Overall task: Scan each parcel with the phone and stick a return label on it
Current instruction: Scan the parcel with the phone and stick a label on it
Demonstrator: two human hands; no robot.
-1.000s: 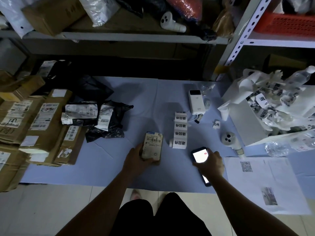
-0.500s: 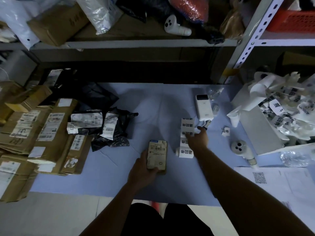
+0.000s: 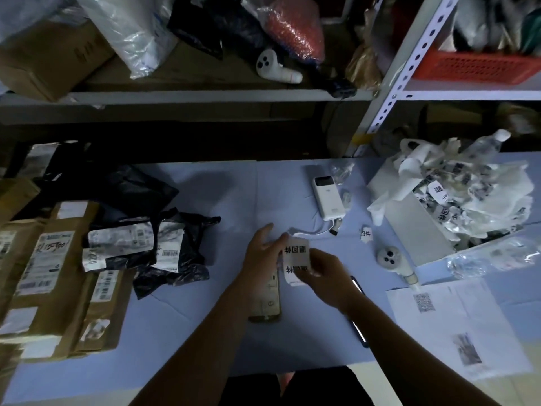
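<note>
The phone (image 3: 359, 313) is no longer being held up in the right hand (image 3: 323, 272). It is now lying on the blue surface (image 3: 190, 332) just beside the right forearm, with only its edge showing. A moment ago that hand was reaching for the label strip (image 3: 296, 254); now the strip is being held off the surface between both hands. The left hand (image 3: 262, 256) has also let go of the small parcel (image 3: 265, 304), which is lying flat on the surface directly under the left wrist and partly covered by it.

This suggests the scan of this parcel is finished and the labelling step is starting — a return label is probably about to be peeled.

Both forearms are angling in from the bottom edge and meeting over the parcel. The right grip is curling round the lower part of the strip, fingers wrapped over its face. The left grip is pinching the strip's upper left edge while its other fingers are stretching forward — the exact contact there is hard to make out in the dim light.
</note>
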